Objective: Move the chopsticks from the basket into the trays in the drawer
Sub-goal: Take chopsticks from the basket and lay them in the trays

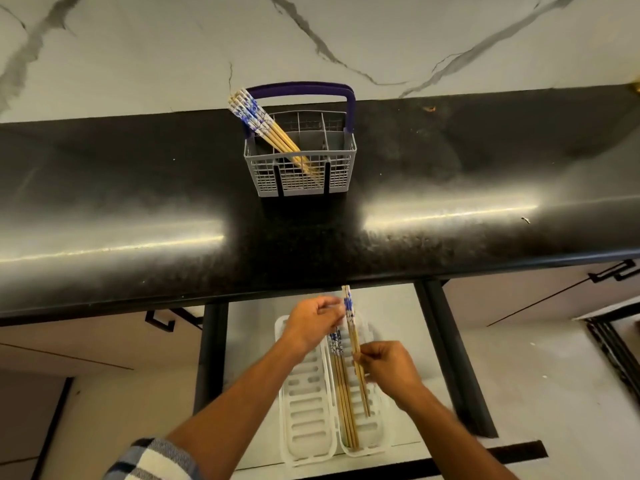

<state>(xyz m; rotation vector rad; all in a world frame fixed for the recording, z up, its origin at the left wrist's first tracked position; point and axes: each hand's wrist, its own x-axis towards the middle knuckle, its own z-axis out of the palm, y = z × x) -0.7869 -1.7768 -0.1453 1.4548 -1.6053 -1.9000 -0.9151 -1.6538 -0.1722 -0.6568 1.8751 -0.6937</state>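
Observation:
A grey cutlery basket (300,174) with a purple handle stands on the black counter and holds several wooden chopsticks (263,124) with blue-and-white tops, leaning left. Below, in the open drawer, lie two white slotted trays side by side. The left tray (306,414) has nothing in it. The right tray (375,434) holds several chopsticks (341,386) lying lengthwise. My right hand (389,370) grips a pair of chopsticks (354,336) at mid-length, above the right tray. My left hand (313,323) pinches that pair near its patterned top.
The black counter (138,209) overhangs the back of the open drawer (252,358), whose dark side rails run left and right. Closed cabinet fronts with black handles flank it. A marble wall rises behind the basket.

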